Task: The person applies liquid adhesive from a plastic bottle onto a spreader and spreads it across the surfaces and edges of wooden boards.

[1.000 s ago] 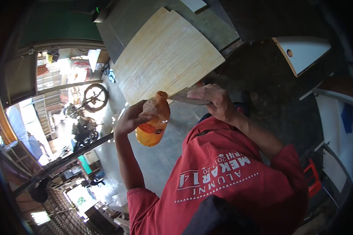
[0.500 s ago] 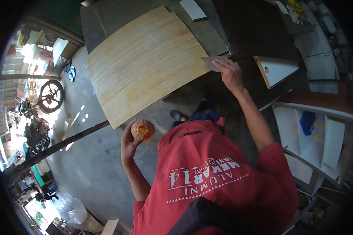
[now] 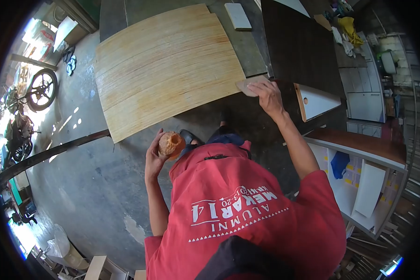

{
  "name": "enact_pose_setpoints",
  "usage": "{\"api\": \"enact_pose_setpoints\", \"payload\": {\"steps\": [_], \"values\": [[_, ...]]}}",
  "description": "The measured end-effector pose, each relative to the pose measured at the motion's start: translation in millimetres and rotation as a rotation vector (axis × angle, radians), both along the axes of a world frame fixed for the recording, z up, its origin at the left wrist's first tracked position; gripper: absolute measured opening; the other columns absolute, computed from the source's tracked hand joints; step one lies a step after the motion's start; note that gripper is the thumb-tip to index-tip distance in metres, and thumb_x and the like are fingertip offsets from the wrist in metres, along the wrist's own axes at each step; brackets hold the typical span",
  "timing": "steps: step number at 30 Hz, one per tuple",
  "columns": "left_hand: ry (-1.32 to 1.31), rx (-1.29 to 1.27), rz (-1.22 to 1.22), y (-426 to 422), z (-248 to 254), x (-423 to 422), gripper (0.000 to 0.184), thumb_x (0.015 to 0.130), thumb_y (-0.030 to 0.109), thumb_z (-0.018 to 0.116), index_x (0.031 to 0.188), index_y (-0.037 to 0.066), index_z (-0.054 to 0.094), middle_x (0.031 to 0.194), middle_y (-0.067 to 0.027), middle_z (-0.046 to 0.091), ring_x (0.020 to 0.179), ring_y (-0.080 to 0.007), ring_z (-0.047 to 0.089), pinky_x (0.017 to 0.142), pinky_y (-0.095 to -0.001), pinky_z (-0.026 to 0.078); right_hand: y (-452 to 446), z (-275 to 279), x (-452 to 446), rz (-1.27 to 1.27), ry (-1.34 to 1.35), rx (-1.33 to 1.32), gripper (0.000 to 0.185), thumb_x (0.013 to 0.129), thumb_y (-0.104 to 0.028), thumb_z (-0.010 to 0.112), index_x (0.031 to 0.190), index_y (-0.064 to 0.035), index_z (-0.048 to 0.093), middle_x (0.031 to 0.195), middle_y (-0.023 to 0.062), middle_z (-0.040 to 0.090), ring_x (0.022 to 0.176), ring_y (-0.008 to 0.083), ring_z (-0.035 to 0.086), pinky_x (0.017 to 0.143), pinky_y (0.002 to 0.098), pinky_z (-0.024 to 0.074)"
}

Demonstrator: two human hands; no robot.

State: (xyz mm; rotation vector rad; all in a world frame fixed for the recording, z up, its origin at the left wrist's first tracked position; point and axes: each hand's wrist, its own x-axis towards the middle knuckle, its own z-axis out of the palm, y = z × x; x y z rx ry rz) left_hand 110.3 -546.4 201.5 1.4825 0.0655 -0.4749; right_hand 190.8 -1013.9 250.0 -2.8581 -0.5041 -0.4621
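My left hand is wrapped round a roundish, crusted tub with an orange-brown inside, held by the near left edge of the wood panel. A thin, flat, grey-brown spreader piece is pinched in my right hand. Its tip is at the right corner of the panel; whether it touches cannot be made out. The light wood-grained panel lies on a greenish work surface and overhangs its near side.
A white block lies behind the panel. To the right are a dark board, a white wedge-shaped piece and an open cabinet holding a blue cloth. A long dark bar runs along the left; beyond stands a motorcycle wheel.
The view has turned, so most surroundings sit further left. My right hand with the spreader piece has come slightly nearer to me. The tub stays in my left hand, tipped a little differently.
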Motion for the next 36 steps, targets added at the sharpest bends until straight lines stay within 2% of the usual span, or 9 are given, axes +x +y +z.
{"api": "enact_pose_setpoints", "payload": {"steps": [5, 9, 11, 14, 19, 21, 30, 32, 36], "values": [[-0.008, -0.054, 0.005, -13, 0, 6, 0.081, 0.067, -0.009, 0.078, 0.142, 0.002, 0.051, 0.163, -0.0148, 0.027, 0.145, -0.024, 0.037, 0.118, -0.0378, 0.036, -9, 22, -38, 0.111, 0.217, -0.065, 0.037, 0.081, 0.0, 0.056, 0.112, -0.0122, 0.074, 0.111, 0.0058, 0.073, 0.104, 0.0256, 0.065, 0.083, 0.0403, 0.0465], [-0.054, -0.02, -0.037, -10, -15, 8, 0.081, 0.065, -0.01, 0.077, 0.141, 0.002, 0.052, 0.163, -0.016, 0.027, 0.146, -0.0239, 0.036, 0.118, -0.0368, 0.036, 5, 18, -27, -0.076, 0.159, 0.009, 0.036, 0.083, 0.0, 0.056, 0.112, -0.0111, 0.073, 0.113, 0.0052, 0.072, 0.104, 0.0255, 0.065, 0.083, 0.0412, 0.0468], [-0.053, -0.001, -0.055, -12, -13, 10, 0.081, 0.064, -0.01, 0.076, 0.141, 0.003, 0.053, 0.162, -0.0163, 0.029, 0.145, -0.0239, 0.037, 0.117, -0.0366, 0.036, 16, 10, -8, -0.173, 0.011, 0.049, 0.034, 0.084, 0.0, 0.057, 0.111, -0.0103, 0.073, 0.114, 0.0042, 0.072, 0.103, 0.0251, 0.066, 0.083, 0.0417, 0.0471], [-0.076, 0.032, -0.098, -11, -10, 16, 0.08, 0.064, -0.011, 0.075, 0.14, 0.003, 0.054, 0.161, -0.0168, 0.033, 0.144, -0.0242, 0.038, 0.116, -0.0362, 0.037, 21, -9, 23, -0.177, -0.094, 0.0, 0.031, 0.086, -0.003, 0.057, 0.111, -0.0106, 0.073, 0.113, 0.0036, 0.072, 0.102, 0.0252, 0.066, 0.083, 0.0412, 0.0474], [-0.101, 0.081, -0.112, -8, -6, 14, 0.083, 0.065, -0.008, 0.079, 0.142, 0.003, 0.051, 0.16, -0.0138, 0.035, 0.144, -0.0233, 0.039, 0.119, -0.0375, 0.034, 11, -1, 24, -0.177, -0.004, -0.068, 0.031, 0.087, -0.004, 0.055, 0.111, -0.0115, 0.073, 0.113, 0.0034, 0.073, 0.101, 0.0257, 0.067, 0.081, 0.0413, 0.047], [-0.106, 0.052, -0.046, -7, -8, 8, 0.08, 0.064, -0.014, 0.072, 0.14, 0.003, 0.054, 0.157, -0.0152, 0.04, 0.141, -0.0243, 0.044, 0.116, -0.0358, 0.038, 13, 1, 28, -0.172, 0.038, -0.057, 0.031, 0.088, -0.005, 0.054, 0.111, -0.0116, 0.073, 0.112, 0.0033, 0.073, 0.1, 0.0257, 0.067, 0.081, 0.0416, 0.0469], [-0.006, 0.012, 0.019, 1, -16, -17, 0.082, 0.062, -0.017, 0.066, 0.14, 0.003, 0.053, 0.154, -0.0115, 0.045, 0.138, -0.0224, 0.046, 0.116, -0.0349, 0.038, 6, 0, 20, -0.059, -0.007, -0.087, 0.029, 0.085, -0.002, 0.056, 0.106, -0.0111, 0.074, 0.107, 0.0052, 0.074, 0.099, 0.0255, 0.067, 0.079, 0.0416, 0.0463], [-0.008, 0.005, 0.043, 3, -18, -20, 0.082, 0.062, -0.017, 0.066, 0.14, 0.002, 0.052, 0.153, -0.0109, 0.045, 0.137, -0.0219, 0.047, 0.116, -0.0347, 0.038, -1, 4, 4, -0.055, 0.04, -0.056, 0.026, 0.083, -0.002, 0.056, 0.099, -0.0108, 0.074, 0.103, 0.006, 0.074, 0.097, 0.0259, 0.067, 0.08, 0.0413, 0.0455], [0.029, -0.021, 0.095, 7, -20, -25, 0.082, 0.062, -0.017, 0.064, 0.141, 0.001, 0.051, 0.15, -0.01, 0.048, 0.135, -0.0211, 0.049, 0.116, -0.0339, 0.038, -2, 39, -21, -0.055, 0.239, -0.135, 0.028, 0.082, 0.0, 0.056, 0.099, -0.0114, 0.075, 0.101, 0.0056, 0.074, 0.096, 0.0259, 0.067, 0.081, 0.0408, 0.0453]]}}
